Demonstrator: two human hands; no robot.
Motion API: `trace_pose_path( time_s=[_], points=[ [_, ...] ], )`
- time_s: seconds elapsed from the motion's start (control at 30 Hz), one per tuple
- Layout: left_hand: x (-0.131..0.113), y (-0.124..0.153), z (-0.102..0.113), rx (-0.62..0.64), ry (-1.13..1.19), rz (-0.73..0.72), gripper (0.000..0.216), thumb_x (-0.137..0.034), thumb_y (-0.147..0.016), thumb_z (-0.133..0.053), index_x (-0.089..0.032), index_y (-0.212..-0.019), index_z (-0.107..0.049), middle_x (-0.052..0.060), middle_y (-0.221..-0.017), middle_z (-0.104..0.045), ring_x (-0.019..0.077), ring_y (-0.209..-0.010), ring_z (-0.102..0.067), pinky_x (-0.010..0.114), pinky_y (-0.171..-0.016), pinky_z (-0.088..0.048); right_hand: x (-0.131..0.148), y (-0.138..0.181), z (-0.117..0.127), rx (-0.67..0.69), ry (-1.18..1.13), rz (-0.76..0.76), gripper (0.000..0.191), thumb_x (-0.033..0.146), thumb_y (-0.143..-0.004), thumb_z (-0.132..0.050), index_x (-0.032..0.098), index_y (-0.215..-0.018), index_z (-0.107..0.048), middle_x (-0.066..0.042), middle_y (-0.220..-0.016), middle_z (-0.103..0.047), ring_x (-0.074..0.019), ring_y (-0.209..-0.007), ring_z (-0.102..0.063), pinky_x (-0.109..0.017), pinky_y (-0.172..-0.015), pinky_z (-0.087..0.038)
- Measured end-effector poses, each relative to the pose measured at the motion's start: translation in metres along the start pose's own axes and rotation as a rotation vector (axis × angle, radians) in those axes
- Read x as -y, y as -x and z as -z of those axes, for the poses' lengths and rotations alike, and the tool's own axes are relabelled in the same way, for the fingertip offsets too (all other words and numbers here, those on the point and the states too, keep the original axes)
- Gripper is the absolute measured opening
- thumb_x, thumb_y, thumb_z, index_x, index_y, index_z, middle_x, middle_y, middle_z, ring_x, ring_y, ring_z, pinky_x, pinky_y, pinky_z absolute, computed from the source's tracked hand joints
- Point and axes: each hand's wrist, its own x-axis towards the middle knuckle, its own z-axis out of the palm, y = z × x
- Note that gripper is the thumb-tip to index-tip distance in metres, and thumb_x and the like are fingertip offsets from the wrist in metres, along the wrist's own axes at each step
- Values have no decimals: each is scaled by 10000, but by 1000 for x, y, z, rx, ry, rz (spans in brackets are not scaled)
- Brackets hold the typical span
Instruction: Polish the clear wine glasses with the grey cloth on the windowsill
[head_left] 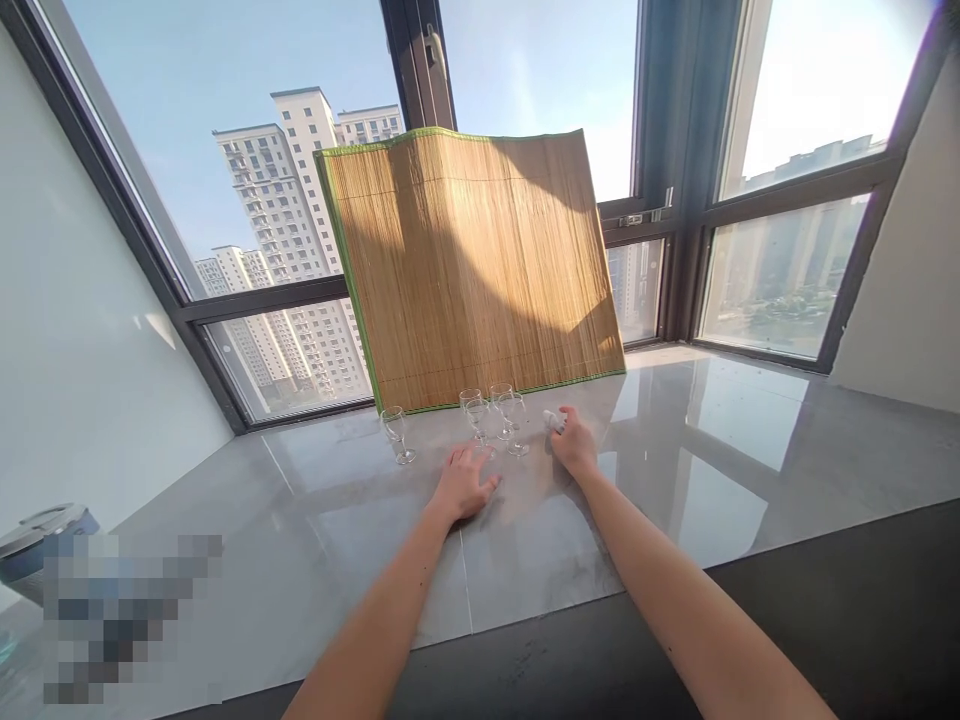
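Note:
Several small, clear stemmed glasses (515, 425) stand upright in a close group on the grey tiled sill (360, 540). Apart from them, to the left, is another stemmed glass (395, 435). My left hand (465, 486) rests just in front of the group, palm down with its fingers spread. Whether its fingertips touch the nearest glass, I cannot tell. Right of the group, my right hand (576, 443) is closed on a small white crumpled thing (553, 420), low over the sill. My fingers hide part of it, so its kind is unclear.
A bamboo mat (480, 270) with green edging leans against the window frame behind the glasses. At the far left sits a lidded container (45, 540), beside a blurred-out patch. The sill's front edge (525, 617) runs beneath my forearms. Windows surround the sill.

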Motion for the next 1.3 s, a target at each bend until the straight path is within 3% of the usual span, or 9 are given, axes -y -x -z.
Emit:
trace_pose_path(
  time_s=[0.07,0.17,0.37,0.57,0.97,1.13,1.3],
  points=[
    [-3,-5,-6,74,18,1,645,-581,-886,-382,-295,-1463,-352,55,-1555,-284,256,-1429,-232,453,-1179,-119,0,0,0,1,7,3,524,214,-808,-513,205,-1326,-431,-111,-990,-688,-256,-902,-645,-306,-730,-419],
    [-4,-8,-9,126,24,39,619,-576,-905,-327,-293,-1454,-367,59,-1537,-323,255,-1417,-263,488,-1177,-96,0,0,-1,-1,10,4,528,203,-801,-511,206,-1323,-433,-107,-987,-688,-251,-898,-644,-301,-721,-417],
    [-6,-3,-2,75,-19,60,592,-614,-888,-303,-327,-1378,-471,62,-1379,-480,273,-1302,-388,450,-1141,-210,-1,0,-1,8,-9,9,506,214,-815,-503,207,-1316,-434,-103,-971,-684,-246,-862,-640,-295,-697,-408],
    [-5,8,5,34,-120,128,597,-622,-887,-275,-266,-1263,-573,104,-1291,-531,293,-1264,-411,483,-1136,-181,-1,0,-1,1,-22,14,507,210,-819,-511,199,-1319,-432,-106,-968,-685,-247,-888,-638,-296,-723,-414],
    [50,25,29,91,-232,692,527,-570,-836,-376,-207,-1065,-682,168,-1297,-560,359,-1247,-456,526,-1016,-342,0,1,0,4,-16,28,492,217,-819,-518,211,-1304,-440,-107,-990,-684,-254,-916,-641,-303,-748,-418],
    [64,28,34,140,-186,709,534,-551,-817,-421,-198,-1157,-632,178,-1337,-531,353,-1281,-429,512,-1055,-307,2,3,2,20,-2,20,493,202,-817,-518,222,-1303,-436,-105,-1016,-682,-255,-923,-641,-304,-742,-411],
    [54,34,48,151,-173,735,590,-547,-827,-421,-205,-1295,-528,194,-1315,-541,371,-1263,-448,518,-1042,-305,5,5,3,63,23,54,494,203,-822,-519,238,-1306,-428,-99,-1054,-677,-250,-927,-643,-298,-724,-408]
  ],
)
